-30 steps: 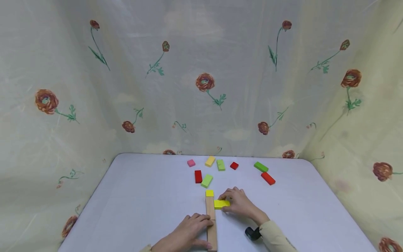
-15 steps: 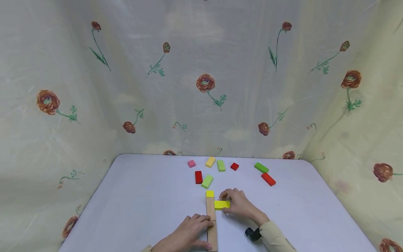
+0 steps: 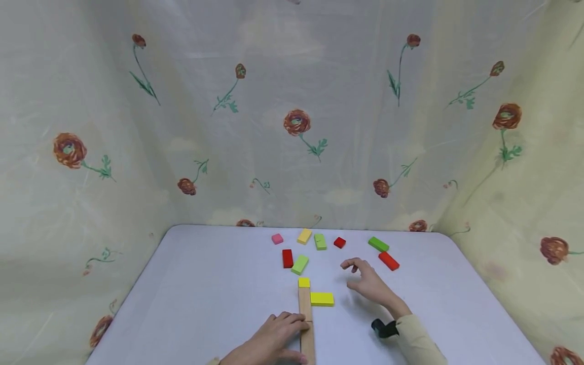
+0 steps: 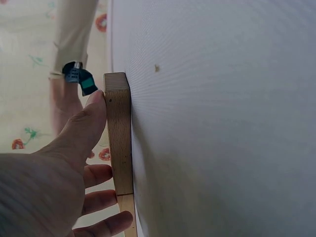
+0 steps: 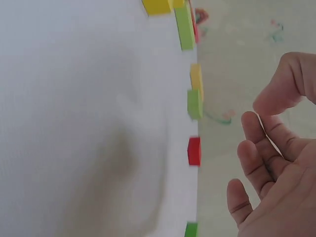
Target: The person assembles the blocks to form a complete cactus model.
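Rests the left hand [image 3: 275,335] on two end-to-end wooden blocks [image 3: 305,303] — with thumb well apart from fingers. Beyond, holds the right hand [image 3: 371,286] above the table [image 3: 214,284], thumb and bent fingers apart — near the yellow block [image 3: 322,299] touching the farther wooden one.

And off comes my right hand [image 3: 370,285], letting go of the long yellow block [image 3: 322,299] and swinging out between two and three o'clock, now well apart from it, the black wrist device [image 3: 385,329] swept along.
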The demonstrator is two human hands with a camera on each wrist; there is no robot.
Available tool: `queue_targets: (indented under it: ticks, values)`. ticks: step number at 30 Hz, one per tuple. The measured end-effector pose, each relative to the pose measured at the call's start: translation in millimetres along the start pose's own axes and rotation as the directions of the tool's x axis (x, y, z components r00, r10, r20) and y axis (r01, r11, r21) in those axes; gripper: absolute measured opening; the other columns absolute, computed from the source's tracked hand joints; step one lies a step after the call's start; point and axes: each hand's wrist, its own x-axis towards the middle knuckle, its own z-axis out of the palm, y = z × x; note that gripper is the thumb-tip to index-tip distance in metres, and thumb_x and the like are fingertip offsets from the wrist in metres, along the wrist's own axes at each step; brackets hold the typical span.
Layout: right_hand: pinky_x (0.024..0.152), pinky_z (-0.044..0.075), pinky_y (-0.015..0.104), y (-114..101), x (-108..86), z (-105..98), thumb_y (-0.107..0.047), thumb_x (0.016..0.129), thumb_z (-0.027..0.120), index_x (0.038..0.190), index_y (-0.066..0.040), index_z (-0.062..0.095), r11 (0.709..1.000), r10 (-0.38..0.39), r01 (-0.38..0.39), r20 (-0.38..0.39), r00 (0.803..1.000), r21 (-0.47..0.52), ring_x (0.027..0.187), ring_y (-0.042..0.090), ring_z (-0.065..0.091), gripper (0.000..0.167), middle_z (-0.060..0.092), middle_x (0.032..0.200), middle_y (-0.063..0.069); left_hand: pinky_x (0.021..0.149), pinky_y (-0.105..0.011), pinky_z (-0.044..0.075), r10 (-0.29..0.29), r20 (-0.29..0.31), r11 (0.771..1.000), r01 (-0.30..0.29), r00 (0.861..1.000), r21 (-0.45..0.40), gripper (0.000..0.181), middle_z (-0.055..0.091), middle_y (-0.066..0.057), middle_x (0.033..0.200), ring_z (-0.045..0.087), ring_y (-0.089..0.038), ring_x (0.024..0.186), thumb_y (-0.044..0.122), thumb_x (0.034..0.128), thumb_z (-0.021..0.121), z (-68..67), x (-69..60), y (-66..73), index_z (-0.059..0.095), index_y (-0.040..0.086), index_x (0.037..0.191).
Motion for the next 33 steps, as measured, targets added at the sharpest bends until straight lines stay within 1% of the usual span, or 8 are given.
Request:
queue_targets:
  ticks: [5,9,12,15,20,23,27,33]
  values:
    - [0.093,0.038,0.048,22.1,2.8,-26.0,-0.002,0.086,0.062,0.126,-0.01,0.052,0.999,-0.027,0.027,-0.045,0.999,0.018,0.115,0.031,0.044,0.043,0.053,0.127,0.01,0.098,-0.05,0.044,0.0,0.001,1.0,0.0,1.0,-0.007,0.066,0.054,0.012,0.135,0.049,-0.014,0.122,0.065,0.0702,0.067,-0.4,-0.7,-0.9,0.057,0.036,0.128]
    - [0.09,0.037,0.047,41.2,4.1,-42.6,0.004,0.083,0.063,0.127,-0.003,0.052,0.995,-0.089,0.094,-0.117,0.989,0.033,0.113,0.037,0.046,0.045,0.056,0.125,0.016,0.097,-0.05,0.044,0.013,-0.007,1.0,-0.013,1.0,0.001,0.066,0.053,0.012,0.136,0.049,-0.015,0.123,0.066,0.0708,0.066,-0.5,-1.8,-2.4,0.057,0.035,0.129]
    - [0.094,0.037,0.052,54.4,3.8,-51.4,0.007,0.082,0.061,0.127,0.003,0.05,0.991,-0.114,0.122,-0.144,0.983,0.052,0.114,0.041,0.046,0.046,0.055,0.126,0.023,0.097,-0.05,0.044,0.016,-0.011,1.0,-0.016,1.0,0.004,0.066,0.053,0.012,0.136,0.049,-0.015,0.123,0.066,0.0709,0.066,-0.4,-2.0,-3.3,0.057,0.035,0.129]
    - [0.095,0.036,0.051,66.0,2.8,-58.3,0.004,0.084,0.059,0.131,0.002,0.048,0.995,-0.055,0.067,-0.15,0.987,0.071,0.118,0.039,0.042,0.048,0.051,0.131,0.025,0.097,-0.05,0.044,0.017,-0.01,1.0,-0.017,1.0,-0.005,0.066,0.053,0.011,0.136,0.049,-0.015,0.122,0.066,0.0711,0.066,-0.7,-2.3,-3.9,0.057,0.035,0.129]
    - [0.088,0.033,0.043,84.5,4.0,-69.3,-0.001,0.087,0.056,0.137,-0.002,0.042,0.994,0.078,-0.066,-0.152,0.985,0.083,0.12,0.036,0.034,0.052,0.04,0.134,0.024,0.095,-0.05,0.045,0.037,-0.017,0.999,-0.037,0.999,-0.008,0.065,0.053,0.011,0.136,0.05,-0.014,0.122,0.064,0.0723,0.067,-1.0,-2.8,-4.7,0.057,0.034,0.129]
    - [0.092,0.031,0.047,93.6,5.8,-75.7,0.002,0.087,0.052,0.139,0.0,0.039,0.992,0.093,-0.078,-0.157,0.983,0.099,0.124,0.039,0.032,0.053,0.037,0.137,0.024,0.095,-0.049,0.045,0.039,-0.019,0.999,-0.04,0.999,-0.022,0.065,0.054,0.012,0.135,0.05,-0.013,0.121,0.064,0.0722,0.067,-0.6,-2.5,-4.2,0.057,0.034,0.129]
    - [0.098,0.031,0.053,101.9,8.9,-83.0,0.006,0.088,0.05,0.139,0.002,0.037,0.994,0.071,-0.058,-0.156,0.985,0.091,0.128,0.04,0.032,0.053,0.037,0.141,0.024,0.095,-0.048,0.045,0.044,-0.022,0.998,-0.045,0.999,-0.034,0.063,0.054,0.012,0.134,0.05,-0.012,0.121,0.063,0.0725,0.068,-0.4,-2.4,-3.8,0.057,0.035,0.128]
    - [0.108,0.026,0.062,106.8,15.7,-91.7,0.008,0.086,0.042,0.142,0.001,0.035,0.991,0.111,-0.104,-0.076,0.991,0.089,0.134,0.044,0.027,0.057,0.032,0.146,0.027,0.093,-0.047,0.045,0.061,-0.023,0.998,-0.062,0.998,-0.027,0.061,0.053,0.013,0.135,0.049,-0.012,0.121,0.061,0.0743,0.068,-0.5,-2.2,-4.8,0.057,0.035,0.128]
